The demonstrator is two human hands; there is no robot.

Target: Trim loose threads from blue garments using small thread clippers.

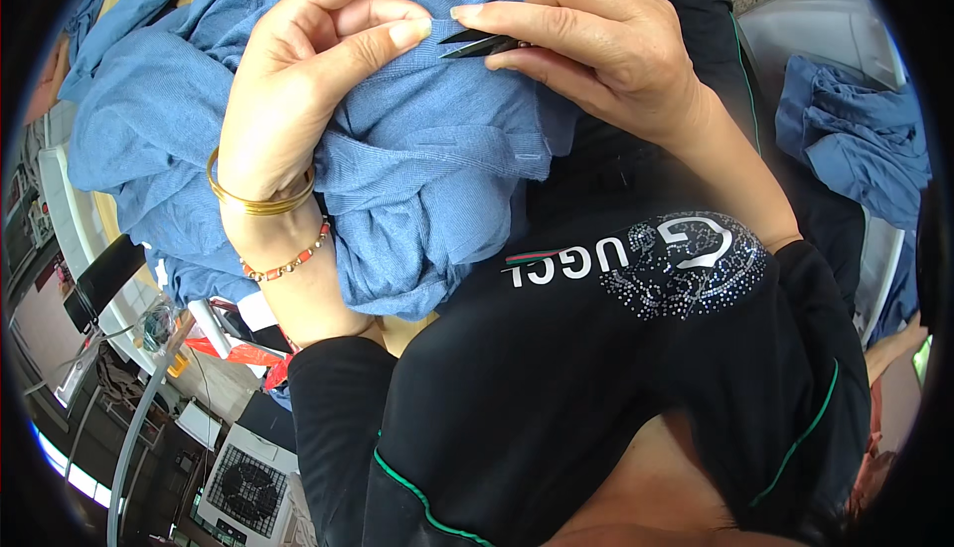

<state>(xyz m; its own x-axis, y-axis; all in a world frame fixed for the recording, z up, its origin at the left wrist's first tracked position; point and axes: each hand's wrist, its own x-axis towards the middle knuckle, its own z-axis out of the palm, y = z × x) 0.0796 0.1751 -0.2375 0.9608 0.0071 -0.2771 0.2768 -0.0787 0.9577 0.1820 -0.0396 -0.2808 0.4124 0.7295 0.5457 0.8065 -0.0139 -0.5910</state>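
A blue knit garment point(417, 189) lies bunched over my lap. My left hand point(318, 60) pinches a seam of it between the thumb and a bent finger, while the index finger arches above. In my right hand point(606, 50) is a small pair of dark thread snips point(479, 46), its handle mostly hidden by the fingers. The snips' blades are parted and point left, close to the pinched seam beside my left thumb. Whether the tips touch the fabric or a thread is too small to tell.
More blue fabric point(845, 130) hangs over a pale plastic bin point(815, 25) at the right. Down at the lower left stands a white box-shaped machine with a dark grille point(248, 492). Near it are a curved metal tube point(139, 433) and a red plastic bag point(238, 351).
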